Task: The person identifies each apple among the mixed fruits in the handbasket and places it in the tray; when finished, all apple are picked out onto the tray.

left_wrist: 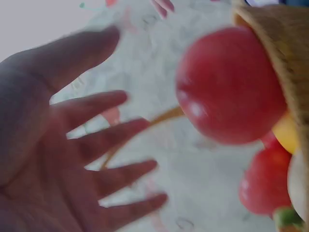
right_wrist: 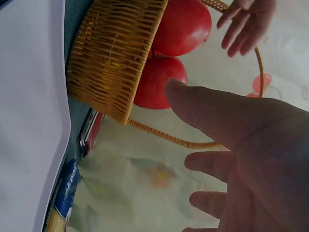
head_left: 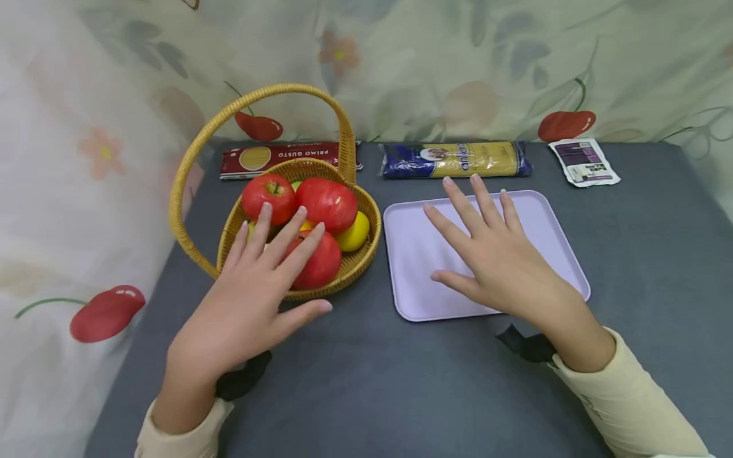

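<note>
My left hand (head_left: pixel 252 292) is spread above the near side of a yellow wicker basket (head_left: pixel 366 267), its fingers overlapping the fruit in the head view. Inside the basket lie red apples (head_left: pixel 326 205), a yellow lemon-like fruit (head_left: pixel 354 232) and some partly hidden pieces. From the left wrist, one red apple (left_wrist: pixel 229 87) shows beyond the fingertips, apart from them. Over a pale lilac tray (head_left: pixel 418 280) my right hand (head_left: pixel 498 261) is held with fingers straight and spread, holding nothing. The right wrist view shows its thumb (right_wrist: pixel 203 104) pointing toward the basket.
Behind the basket lies a red pack of pasta (head_left: pixel 286 157). A blue and yellow spaghetti pack (head_left: pixel 458 159) lies beyond the tray, with a small white and purple packet (head_left: pixel 584 163) to its right. The basket's tall handle (head_left: pixel 275 89) arches up on the left. A patterned cloth hangs behind the dark table (head_left: pixel 366 394).
</note>
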Available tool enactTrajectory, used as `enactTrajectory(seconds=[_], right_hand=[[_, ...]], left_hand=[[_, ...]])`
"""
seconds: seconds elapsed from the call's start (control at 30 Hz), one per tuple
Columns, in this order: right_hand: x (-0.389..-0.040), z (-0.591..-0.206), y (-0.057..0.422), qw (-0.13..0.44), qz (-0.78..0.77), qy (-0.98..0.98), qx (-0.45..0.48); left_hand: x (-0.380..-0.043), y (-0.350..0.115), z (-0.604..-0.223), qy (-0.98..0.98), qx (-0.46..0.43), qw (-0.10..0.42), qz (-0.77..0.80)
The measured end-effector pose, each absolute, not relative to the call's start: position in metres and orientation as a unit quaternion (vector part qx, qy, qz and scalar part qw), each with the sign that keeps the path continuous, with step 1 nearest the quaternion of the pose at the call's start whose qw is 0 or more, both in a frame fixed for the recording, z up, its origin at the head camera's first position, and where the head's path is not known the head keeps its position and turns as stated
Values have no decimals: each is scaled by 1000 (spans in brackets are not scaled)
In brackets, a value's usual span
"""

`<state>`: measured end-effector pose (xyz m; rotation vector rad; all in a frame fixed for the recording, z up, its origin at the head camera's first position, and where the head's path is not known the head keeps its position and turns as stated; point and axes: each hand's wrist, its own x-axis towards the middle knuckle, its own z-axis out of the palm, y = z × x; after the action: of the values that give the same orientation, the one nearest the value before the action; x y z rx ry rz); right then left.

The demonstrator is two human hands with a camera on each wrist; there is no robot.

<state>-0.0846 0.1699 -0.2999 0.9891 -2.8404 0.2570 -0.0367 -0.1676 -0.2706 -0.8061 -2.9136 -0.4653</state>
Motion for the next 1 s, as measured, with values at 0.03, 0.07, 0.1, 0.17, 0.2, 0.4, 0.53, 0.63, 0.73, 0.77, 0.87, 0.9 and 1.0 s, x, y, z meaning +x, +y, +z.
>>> enactTrajectory(seconds=[0.03, 0.07, 0.1, 0.17, 0.2, 0.4, 0.53, 0.63, 0.73, 0.77, 0.87, 0.9, 1.0], right_hand=[[-85, -300, 168, 62, 84, -940, 325], [-86, -299, 167, 62, 84, -940, 324], [-87, -300, 165, 59, 86, -941, 321], [-88, -300, 161, 52, 90, -943, 315], [-88, -300, 159, 51, 92, -945, 311], [-92, -302, 150, 68, 112, -947, 293], [-94, -304, 144, 83, 135, -944, 291], [-96, -305, 139, 85, 158, -941, 288], [-96, -306, 132, 85, 183, -935, 292], [-96, -307, 130, 86, 190, -932, 296], [-95, -308, 121, 78, 209, -925, 307], [-95, -309, 118, 72, 214, -923, 310], [-94, -311, 108, 45, 232, -920, 312]], left_hand=[[-36, -172, -271, -943, -273, 73, -173], [-35, -175, -272, -934, -280, 110, -195], [-35, -179, -273, -923, -281, 145, -218], [-33, -184, -275, -900, -275, 213, -263], [-33, -187, -276, -889, -268, 240, -282], [-38, -200, -290, -827, -201, 388, -354], [-43, -204, -302, -776, -152, 477, -383], [-47, -205, -306, -754, -119, 518, -386], [-50, -209, -308, -748, -93, 525, -396], [-50, -212, -309, -748, -87, 519, -405], [-51, -219, -314, -743, -84, 483, -455], [-51, -222, -317, -744, -84, 466, -471], [-52, -231, -327, -756, -88, 415, -499]])
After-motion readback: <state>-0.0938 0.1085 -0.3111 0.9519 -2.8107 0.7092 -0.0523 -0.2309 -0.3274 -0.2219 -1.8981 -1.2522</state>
